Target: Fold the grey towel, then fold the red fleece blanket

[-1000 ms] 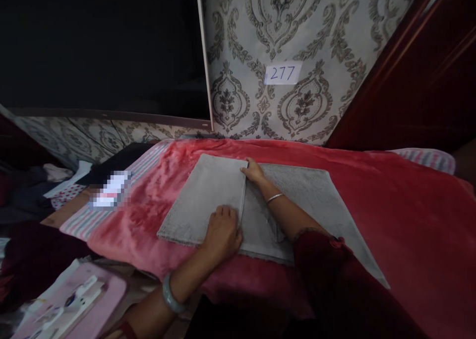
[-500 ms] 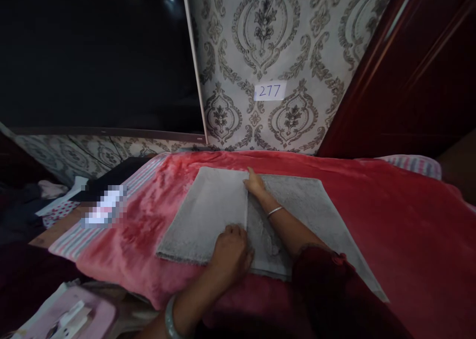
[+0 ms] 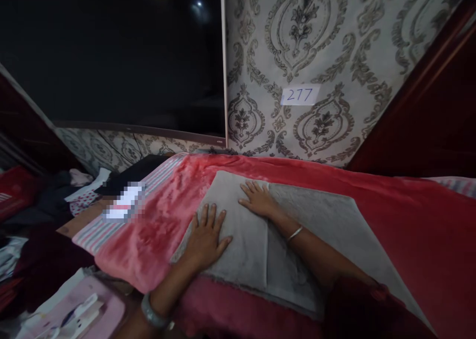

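A grey plush cloth (image 3: 327, 215) lies spread on a red blanket, its left part folded over so that a straight edge runs down near the middle. On the folded part rests my left hand (image 3: 207, 237), palm down, fingers spread, close to the cloth's left side. My right hand (image 3: 258, 198) also lies flat with fingers apart, at the far end of the folded part near its straight edge. Neither hand grips anything. My right forearm hides some of the cloth's right half.
The red blanket (image 3: 416, 225) covers the table and has a striped border on the left. A large dark screen (image 3: 122, 56) stands behind. At lower left is a pink plastic stool or tray (image 3: 107, 299) with small things on it. A paper marked 277 (image 3: 300, 95) is on the wall.
Both hands have let go of the fold's straight edge and opened flat. My left hand has moved left and away from me across the folded part. The view has turned left.
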`<control>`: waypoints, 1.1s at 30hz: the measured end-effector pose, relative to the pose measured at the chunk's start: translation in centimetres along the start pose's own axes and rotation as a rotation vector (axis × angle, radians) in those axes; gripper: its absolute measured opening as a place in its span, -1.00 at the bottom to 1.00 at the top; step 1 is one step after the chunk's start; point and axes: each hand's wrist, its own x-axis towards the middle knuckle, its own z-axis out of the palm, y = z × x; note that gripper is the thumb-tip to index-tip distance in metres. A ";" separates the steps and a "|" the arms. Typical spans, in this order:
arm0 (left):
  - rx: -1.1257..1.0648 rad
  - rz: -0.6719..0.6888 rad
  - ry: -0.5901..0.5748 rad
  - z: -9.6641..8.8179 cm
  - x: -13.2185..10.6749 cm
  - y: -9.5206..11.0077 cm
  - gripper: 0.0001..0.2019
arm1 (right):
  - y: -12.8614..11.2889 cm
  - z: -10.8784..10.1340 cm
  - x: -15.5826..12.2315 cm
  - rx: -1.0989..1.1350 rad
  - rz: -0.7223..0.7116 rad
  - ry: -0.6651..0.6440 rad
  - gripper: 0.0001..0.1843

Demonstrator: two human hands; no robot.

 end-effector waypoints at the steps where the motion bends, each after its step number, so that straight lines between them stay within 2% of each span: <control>1: -0.014 0.000 -0.012 0.2 -0.2 0.1 -0.30 | 0.1 0.0 0.3 0.000 0.014 -0.022 -0.27; 3: -0.055 0.006 -0.014 -0.5 -0.3 -0.1 -0.33 | 0.3 -0.7 1.4 0.003 0.021 0.000 -0.37; 5: -0.088 -0.037 0.009 -2.1 -0.4 -0.9 -0.41 | 0.0 -1.7 3.3 0.022 0.013 0.067 -0.48; 8: -0.118 -0.275 0.001 -4.4 -0.9 -2.4 -0.54 | -0.7 -2.6 6.9 0.117 -0.004 0.118 -0.48; 10: -0.144 -0.417 -0.079 -5.0 -1.5 -3.2 -0.60 | -1.2 -2.4 9.2 0.212 -0.003 0.074 -0.43; 13: -0.158 -0.484 -0.175 -4.7 -2.2 -3.6 -0.64 | -1.6 -1.5 11.7 0.290 -0.002 0.000 -0.48; 18: -0.163 -0.499 -0.190 -3.9 -2.9 -3.5 -0.69 | -1.6 -0.5 14.3 0.361 -0.102 0.001 -0.58; 21: -0.207 -0.491 -0.156 -3.6 -3.0 -3.8 -0.70 | -1.6 -0.1 15.4 0.468 -0.146 0.028 -0.76; 24: -0.298 -0.481 -0.083 -3.0 -3.1 -4.5 -0.73 | -1.6 0.3 16.3 0.520 -0.114 0.035 -0.90; 28: -0.488 -0.476 0.003 -2.0 -3.1 -6.1 -0.74 | -1.8 1.0 16.9 0.571 -0.113 0.059 -0.90; 33: -0.652 -0.492 0.029 -1.7 -3.2 -7.4 -0.69 | -2.5 2.2 16.9 0.593 -0.118 0.055 -0.86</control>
